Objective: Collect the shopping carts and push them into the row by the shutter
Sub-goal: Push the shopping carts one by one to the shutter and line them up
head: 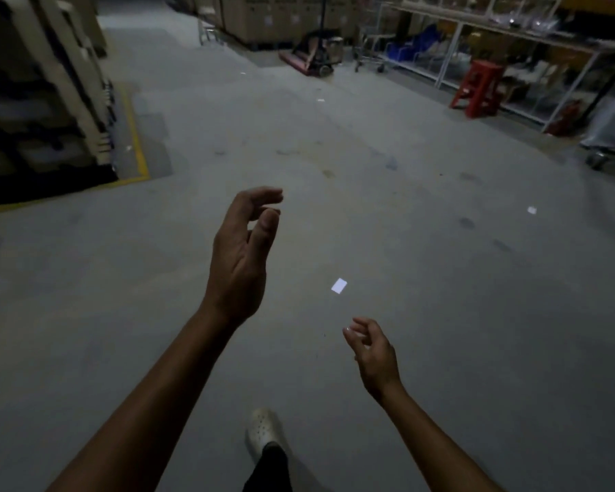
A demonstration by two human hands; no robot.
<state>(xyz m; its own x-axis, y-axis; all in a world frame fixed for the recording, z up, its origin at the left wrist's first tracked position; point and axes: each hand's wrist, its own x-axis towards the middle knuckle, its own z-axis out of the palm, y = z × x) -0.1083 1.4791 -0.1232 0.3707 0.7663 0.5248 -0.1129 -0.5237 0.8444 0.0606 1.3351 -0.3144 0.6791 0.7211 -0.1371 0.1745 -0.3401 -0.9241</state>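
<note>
My left hand (244,253) is raised over the grey floor in the middle of the view, fingers loosely curled and apart, holding nothing. Lower and to the right, my right hand (371,353) is also empty with its fingers spread. A metal shopping cart (371,47) stands far ahead at the back, beside the shelving, well out of reach of both hands. Another wheeled metal frame (607,143) shows partly at the right edge; I cannot tell if it is a cart. No shutter is in view.
A pallet jack (313,58) sits at the back centre before stacked cardboard boxes (263,16). A red stool (478,88) stands by the white shelving (476,47) on the right. Loaded racks (40,101) behind a yellow floor line fill the left. Paper scraps (339,285) lie on the floor.
</note>
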